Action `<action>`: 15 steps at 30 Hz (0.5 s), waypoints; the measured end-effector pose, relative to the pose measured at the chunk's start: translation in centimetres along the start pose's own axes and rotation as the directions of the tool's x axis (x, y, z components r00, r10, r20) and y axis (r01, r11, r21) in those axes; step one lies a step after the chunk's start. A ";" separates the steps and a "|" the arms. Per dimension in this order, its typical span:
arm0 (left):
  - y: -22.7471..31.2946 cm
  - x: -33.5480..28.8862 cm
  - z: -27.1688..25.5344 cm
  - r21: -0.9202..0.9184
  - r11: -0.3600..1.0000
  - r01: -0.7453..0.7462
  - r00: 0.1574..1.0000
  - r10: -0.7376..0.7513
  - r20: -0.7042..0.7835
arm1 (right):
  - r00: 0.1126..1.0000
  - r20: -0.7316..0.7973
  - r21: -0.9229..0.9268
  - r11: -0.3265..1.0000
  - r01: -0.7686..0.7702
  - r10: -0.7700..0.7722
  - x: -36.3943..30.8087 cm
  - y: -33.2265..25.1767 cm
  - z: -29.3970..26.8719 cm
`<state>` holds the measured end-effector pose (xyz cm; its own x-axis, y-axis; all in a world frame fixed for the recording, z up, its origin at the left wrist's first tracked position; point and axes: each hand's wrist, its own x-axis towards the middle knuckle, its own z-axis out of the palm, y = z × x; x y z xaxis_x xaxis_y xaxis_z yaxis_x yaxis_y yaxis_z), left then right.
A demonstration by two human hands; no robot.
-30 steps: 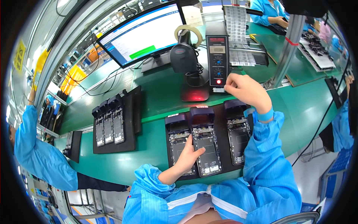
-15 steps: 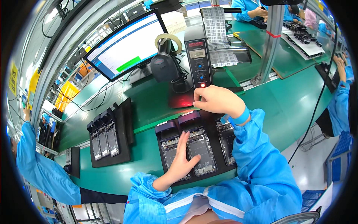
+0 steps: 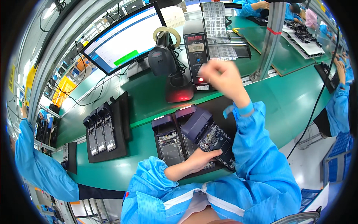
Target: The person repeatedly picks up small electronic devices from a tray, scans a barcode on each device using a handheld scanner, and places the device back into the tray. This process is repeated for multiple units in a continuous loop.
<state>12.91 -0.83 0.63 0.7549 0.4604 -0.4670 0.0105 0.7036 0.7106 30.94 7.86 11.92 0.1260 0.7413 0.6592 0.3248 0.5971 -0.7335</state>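
Observation:
My left hand [image 3: 199,159] grips the lower left edge of an opened phone [image 3: 220,145], thumb on its face. The phone has a bare circuit board and a dark purple block at its top end; it is tilted over a neighbour. Two similar opened phones lie to its left, the outer one [image 3: 169,143] flat on a black mat. My right hand [image 3: 223,76] is raised before a label dispenser [image 3: 196,48], fingers curled together and blurred; whatever they may hold is hidden. A white label [image 3: 203,87] shows at the dispenser's lower front.
A barcode scanner on a stand [image 3: 162,61] with a tape roll [image 3: 166,34] stands before a monitor [image 3: 123,41]. To the left, a black mat [image 3: 121,143] bears several opened phones. A metal post [image 3: 270,44] rises at right. Co-workers' blue sleeves [image 3: 41,164] show at the sides.
My left hand has taken hold of the right-hand phone, which is now lifted and tilted leftward over the middle one. My right hand has moved up and right. A label now shows at the dispenser.

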 end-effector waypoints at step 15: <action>2.4 -1.0 -1.1 -0.069 0.982 -0.178 0.984 0.180 0.012 | 0.649 -0.720 0.262 0.962 -0.074 0.246 0.0 10.0 -1.0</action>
<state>11.43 1.04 2.24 0.7521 0.5729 -0.3258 -0.1698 0.6460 0.7442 35.14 13.54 4.71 0.8368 0.4067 0.3665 0.0577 0.6001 -0.7978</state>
